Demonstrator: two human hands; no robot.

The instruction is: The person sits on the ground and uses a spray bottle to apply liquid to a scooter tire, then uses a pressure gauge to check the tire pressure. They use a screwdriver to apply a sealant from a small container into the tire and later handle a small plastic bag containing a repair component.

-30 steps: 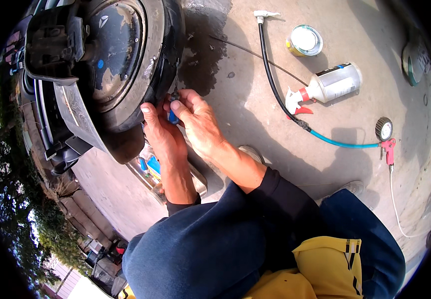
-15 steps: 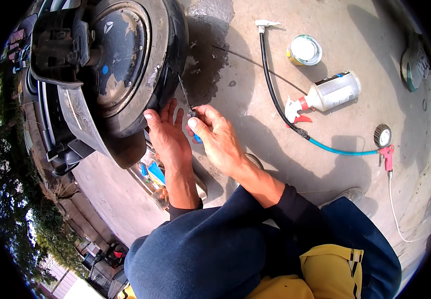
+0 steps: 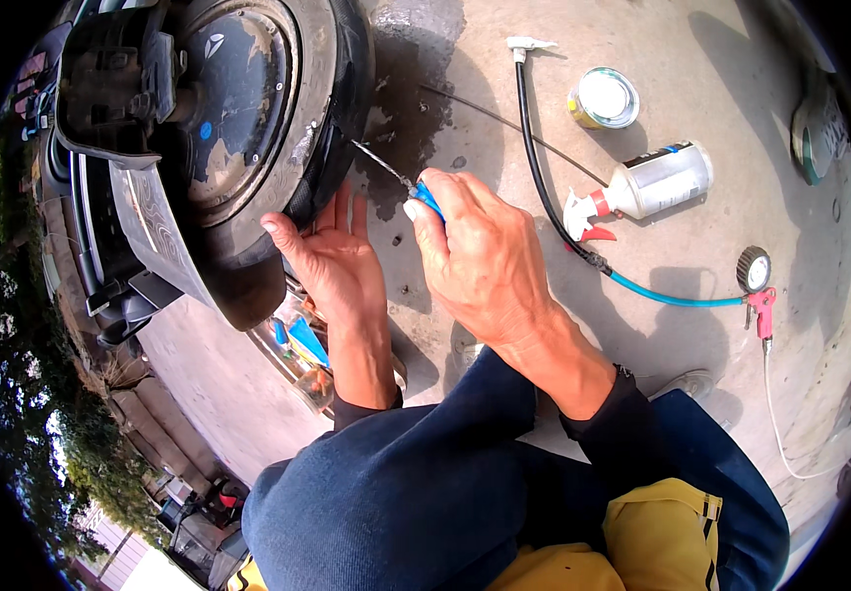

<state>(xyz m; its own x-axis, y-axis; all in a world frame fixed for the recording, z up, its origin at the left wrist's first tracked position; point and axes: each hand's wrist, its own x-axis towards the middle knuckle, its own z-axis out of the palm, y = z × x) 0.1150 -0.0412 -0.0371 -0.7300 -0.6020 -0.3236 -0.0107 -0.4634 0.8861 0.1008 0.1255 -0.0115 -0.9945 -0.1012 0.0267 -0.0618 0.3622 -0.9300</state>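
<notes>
My right-hand fingers (image 3: 445, 202) were clenched around the blue-handled probe tool (image 3: 425, 197), its metal shaft angled into the scooter tyre (image 3: 332, 118) tread. My left hand (image 3: 332, 261) lay open, flat against the tyre to steady it. The spray bottle (image 3: 647, 185), tin (image 3: 604, 98) and gauge hose (image 3: 642, 291) lay near on the concrete.

Outdoor roadside tyre-repair spot: bare concrete ground (image 3: 701, 118), scooter wheel (image 3: 238, 118), air hose with pressure gauge (image 3: 752, 268), spray bottle (image 3: 647, 185), tin can (image 3: 604, 98) lying loose, trees at left edge.
</notes>
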